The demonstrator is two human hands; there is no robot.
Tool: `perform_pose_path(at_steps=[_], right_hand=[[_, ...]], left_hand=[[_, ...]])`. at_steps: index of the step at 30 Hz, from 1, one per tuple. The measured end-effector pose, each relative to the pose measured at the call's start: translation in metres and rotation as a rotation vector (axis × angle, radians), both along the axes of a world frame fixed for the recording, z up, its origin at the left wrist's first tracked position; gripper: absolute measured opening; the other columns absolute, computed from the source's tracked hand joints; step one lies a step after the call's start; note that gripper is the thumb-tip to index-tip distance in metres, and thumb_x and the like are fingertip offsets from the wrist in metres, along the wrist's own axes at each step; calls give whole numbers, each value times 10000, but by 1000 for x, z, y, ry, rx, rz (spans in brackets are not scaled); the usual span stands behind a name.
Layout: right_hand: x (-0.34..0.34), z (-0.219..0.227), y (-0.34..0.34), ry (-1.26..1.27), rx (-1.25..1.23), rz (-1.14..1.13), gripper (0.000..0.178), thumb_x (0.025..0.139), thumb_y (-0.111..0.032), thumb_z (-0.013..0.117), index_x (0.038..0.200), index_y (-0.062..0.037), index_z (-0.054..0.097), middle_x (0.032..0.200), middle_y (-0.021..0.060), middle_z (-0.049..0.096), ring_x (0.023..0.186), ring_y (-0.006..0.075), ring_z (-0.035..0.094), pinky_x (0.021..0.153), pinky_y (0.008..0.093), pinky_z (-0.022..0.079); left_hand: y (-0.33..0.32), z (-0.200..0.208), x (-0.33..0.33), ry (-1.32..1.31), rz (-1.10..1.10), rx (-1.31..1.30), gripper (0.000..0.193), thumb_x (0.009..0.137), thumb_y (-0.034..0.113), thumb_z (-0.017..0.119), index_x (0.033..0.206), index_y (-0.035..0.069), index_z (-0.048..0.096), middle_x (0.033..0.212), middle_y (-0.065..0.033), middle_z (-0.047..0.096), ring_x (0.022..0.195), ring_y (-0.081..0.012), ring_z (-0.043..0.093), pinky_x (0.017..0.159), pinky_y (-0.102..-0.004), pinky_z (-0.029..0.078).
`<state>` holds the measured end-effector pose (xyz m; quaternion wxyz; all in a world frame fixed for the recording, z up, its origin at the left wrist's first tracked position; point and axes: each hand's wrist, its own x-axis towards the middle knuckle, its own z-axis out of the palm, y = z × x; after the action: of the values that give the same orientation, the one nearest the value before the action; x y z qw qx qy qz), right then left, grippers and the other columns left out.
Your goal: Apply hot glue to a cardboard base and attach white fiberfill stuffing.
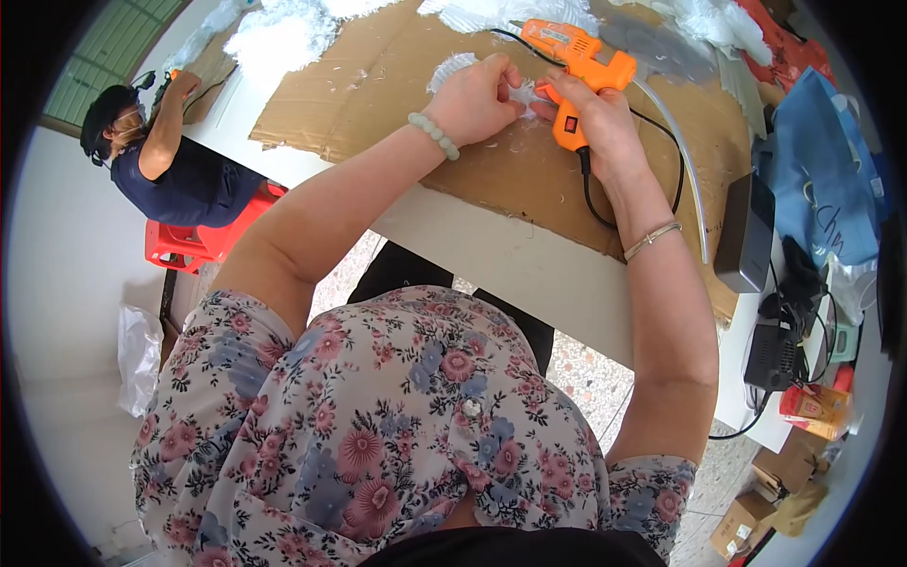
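Note:
My right hand (597, 118) is wrapped round an orange hot glue gun (578, 55), whose nozzle points to the far left. From the base of its handle a black cord (588, 184) runs down onto the cardboard. My left hand (480, 97) is closed in a pinch close by, with fingertips at a small white, lacy piece (522, 94) between the two hands. Whether that piece is fully in the left fingers is hard to make out. Under both hands lies a brown cardboard sheet (359, 104) scattered with thin glue strands. A round white ribbed piece (450, 71) rests just beyond my left hand.
White fluffy plastic material (283, 38) is heaped along the far side. A clear glue stick (694, 180) trails from the gun's back. At right stand a dark box-shaped device (746, 231), a blue bag (817, 161) and a black adapter (773, 354). A co-worker (170, 161) sits at far left.

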<state>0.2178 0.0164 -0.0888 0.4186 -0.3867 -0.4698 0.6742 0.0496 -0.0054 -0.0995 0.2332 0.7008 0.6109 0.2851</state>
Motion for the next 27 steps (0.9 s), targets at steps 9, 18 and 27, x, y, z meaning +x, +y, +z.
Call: perform_pose_path(at_steps=[9, 18, 27], right_hand=[[1, 13, -6, 42, 10, -37, 231, 859, -149, 562, 1022, 13, 548, 946, 102, 601, 868, 187, 604, 758, 325, 541], [1, 1, -2, -29, -35, -60, 247, 862, -142, 560, 1053, 14, 551, 948, 104, 609, 821, 186, 619, 759, 296, 524], [7, 9, -2, -162, 52, -180, 236, 851, -148, 581, 1026, 10, 559, 934, 98, 612, 791, 168, 610, 749, 284, 522]], left_hand=[[5, -5, -8, -136, -18, -4, 170, 777, 85, 620, 900, 27, 516, 701, -24, 557, 627, -93, 505, 591, -244, 435], [9, -6, -25, -297, -156, -47, 196, 776, 49, 595, 965, 42, 540, 695, -14, 560, 638, -80, 506, 585, -242, 430], [11, -3, -20, 28, -148, 145, 218, 675, 70, 629, 887, 77, 581, 682, -74, 605, 668, -249, 597, 612, -347, 476]])
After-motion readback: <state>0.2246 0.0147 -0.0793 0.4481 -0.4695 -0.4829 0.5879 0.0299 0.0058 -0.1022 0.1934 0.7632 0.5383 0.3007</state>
